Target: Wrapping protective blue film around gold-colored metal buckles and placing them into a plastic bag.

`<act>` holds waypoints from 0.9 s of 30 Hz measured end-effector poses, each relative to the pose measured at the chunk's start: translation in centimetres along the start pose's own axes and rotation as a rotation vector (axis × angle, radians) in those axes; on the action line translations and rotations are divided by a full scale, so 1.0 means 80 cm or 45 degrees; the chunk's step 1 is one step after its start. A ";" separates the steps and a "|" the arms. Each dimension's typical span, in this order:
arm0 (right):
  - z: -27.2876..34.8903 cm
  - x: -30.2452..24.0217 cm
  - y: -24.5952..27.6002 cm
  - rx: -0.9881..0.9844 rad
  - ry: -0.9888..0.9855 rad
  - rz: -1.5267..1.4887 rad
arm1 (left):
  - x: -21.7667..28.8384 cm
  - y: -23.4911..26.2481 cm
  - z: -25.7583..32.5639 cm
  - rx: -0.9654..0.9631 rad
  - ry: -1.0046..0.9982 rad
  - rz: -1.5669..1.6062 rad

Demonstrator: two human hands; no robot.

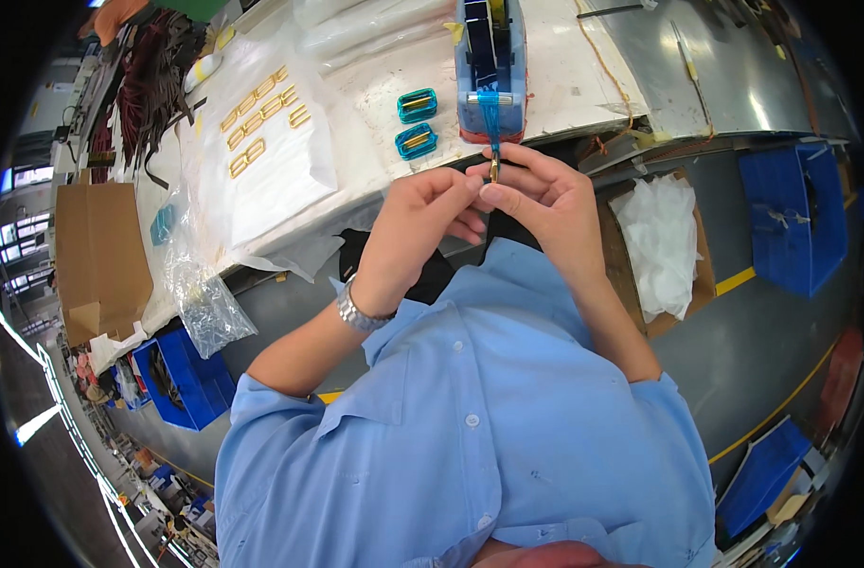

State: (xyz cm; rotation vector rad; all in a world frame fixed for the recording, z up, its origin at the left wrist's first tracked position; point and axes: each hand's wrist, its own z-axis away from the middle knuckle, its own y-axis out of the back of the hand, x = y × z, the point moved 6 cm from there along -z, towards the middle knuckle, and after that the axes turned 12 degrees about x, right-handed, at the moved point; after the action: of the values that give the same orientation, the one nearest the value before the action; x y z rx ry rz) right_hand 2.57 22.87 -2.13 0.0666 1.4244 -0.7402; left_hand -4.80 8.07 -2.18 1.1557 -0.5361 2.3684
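Blue tape runs from the dispenser to a gold piece pinched by left hand and right hand. Two wrapped buckles, up-left of the grip, look done; bare buckles farther left seem untouched, tbh.
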 end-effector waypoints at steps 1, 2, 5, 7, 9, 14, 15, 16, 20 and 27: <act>0.002 0.000 -0.002 0.001 -0.024 -0.046 | 0.016 0.005 0.011 0.175 -0.397 -0.366; 0.004 -0.001 -0.003 0.015 -0.020 -0.045 | 0.011 -0.001 0.016 0.161 -0.396 -0.369; 0.010 -0.004 -0.004 0.064 -0.034 -0.010 | 0.044 -0.014 0.048 0.460 -1.199 -0.532; 0.012 -0.008 -0.008 0.026 -0.027 -0.002 | 0.045 -0.019 0.043 0.477 -1.345 -0.589; 0.010 -0.010 -0.010 0.037 -0.018 0.017 | 0.052 -0.022 0.044 0.498 -1.495 -0.646; 0.005 -0.010 -0.009 0.074 0.059 -0.012 | 0.061 -0.019 0.028 0.433 -1.284 -0.725; 0.004 -0.011 -0.010 0.041 0.053 -0.011 | 0.066 -0.019 0.025 0.410 -1.206 -0.676; 0.002 -0.011 -0.012 0.005 0.047 -0.010 | 0.072 -0.019 0.023 0.408 -1.209 -0.682; -0.007 -0.011 -0.005 -0.006 0.036 -0.012 | 0.089 -0.020 0.006 0.298 -0.913 -0.528; -0.024 -0.007 -0.007 -0.023 0.114 0.132 | 0.095 -0.016 -0.019 0.135 -0.623 -0.467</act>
State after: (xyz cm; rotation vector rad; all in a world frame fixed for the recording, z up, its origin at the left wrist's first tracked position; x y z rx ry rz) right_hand 0.64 23.58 -1.75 0.1601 1.5010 -0.6453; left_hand -9.25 11.64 3.28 1.7309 -0.3148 1.8213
